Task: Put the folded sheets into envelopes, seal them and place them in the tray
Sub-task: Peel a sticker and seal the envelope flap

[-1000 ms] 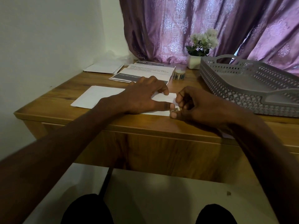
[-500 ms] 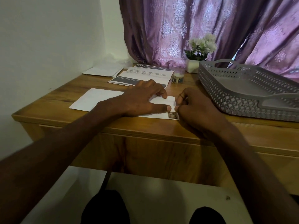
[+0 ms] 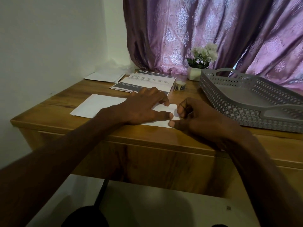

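Observation:
A white envelope [image 3: 98, 105] lies flat near the front edge of the wooden desk [image 3: 54, 104]. My left hand [image 3: 144, 107] rests palm down on its right half, fingers spread, pressing it to the desk. My right hand [image 3: 200, 122] is at the envelope's right end with fingers curled against that edge and the thumb pressed on the lower right corner. The grey perforated tray [image 3: 246, 102] stands to the right, with nothing visible inside. Folded printed sheets [image 3: 147, 81] lie behind my left hand.
A small roll of stickers or tape [image 3: 179, 85] sits beside the printed sheets. A white pot of flowers [image 3: 195, 73] stands at the back by the purple curtain. More white envelopes [image 3: 105, 76] lie at the back left corner against the wall.
A small sticker showed at the envelope's lower right corner half a second ago; my right thumb now covers that spot. My left hand has stayed pressed on the envelope.

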